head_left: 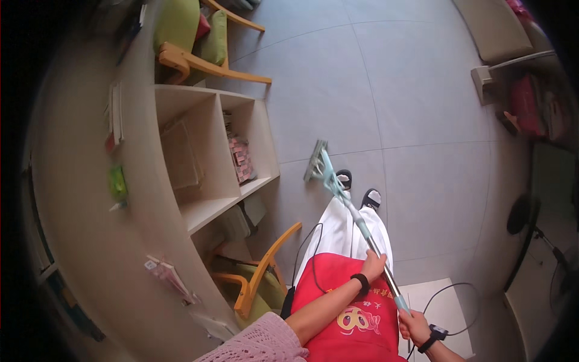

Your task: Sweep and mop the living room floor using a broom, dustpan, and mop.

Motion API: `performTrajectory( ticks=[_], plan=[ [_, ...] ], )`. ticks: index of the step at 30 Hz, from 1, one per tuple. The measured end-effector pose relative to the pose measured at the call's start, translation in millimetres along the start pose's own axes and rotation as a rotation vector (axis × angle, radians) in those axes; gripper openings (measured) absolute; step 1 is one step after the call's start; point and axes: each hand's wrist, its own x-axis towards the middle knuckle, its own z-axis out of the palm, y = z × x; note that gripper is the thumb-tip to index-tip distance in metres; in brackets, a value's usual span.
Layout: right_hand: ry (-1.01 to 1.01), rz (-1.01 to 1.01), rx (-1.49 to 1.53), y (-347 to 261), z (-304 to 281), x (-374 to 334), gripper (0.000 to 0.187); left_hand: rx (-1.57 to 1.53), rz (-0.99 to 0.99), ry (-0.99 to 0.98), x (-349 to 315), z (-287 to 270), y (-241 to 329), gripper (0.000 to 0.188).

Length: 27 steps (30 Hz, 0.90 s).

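Grip: both hands closed round the mop handle (369, 236); left hand (373, 264) higher up the shaft, right hand (415, 326) at its turquoise end grip.
Mop: slants from 5 o'clock up to its head (315, 160) on the grey tile floor (422, 120), just beyond the sandalled feet (357, 188).
Risk: I judge the head could knock the white shelf unit (211, 157) at 9 o'clock if swung left; the dangling black cable (449, 308) could snag the shaft.
Around: wooden chair with green cushions (253, 283) at 7 o'clock beside the legs, another chair (199, 42) at 11 o'clock, standing fan (531, 229) at 3 o'clock.
In the way: near chair crowds the left side.
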Motion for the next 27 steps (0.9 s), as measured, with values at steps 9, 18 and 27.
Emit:
performTrajectory(
  ticks=[9,18,27],
  plan=[
    [-0.4,-0.314,0.506,-136.7,89.8,145.0,0.029,0.125,0.236,0.254,175.9,-157.8,120.3,0.039],
    [-0.645,-0.394,0.87,-305.3,181.3,182.2,0.032,0.407,0.098,0.175,269.5,-266.4,306.8,0.041],
    [-0.42,-0.082,0.796,-37.3,42.4,108.0,0.03,0.257,0.09,0.01,119.3,-50.1,63.3,0.041]
  ],
)
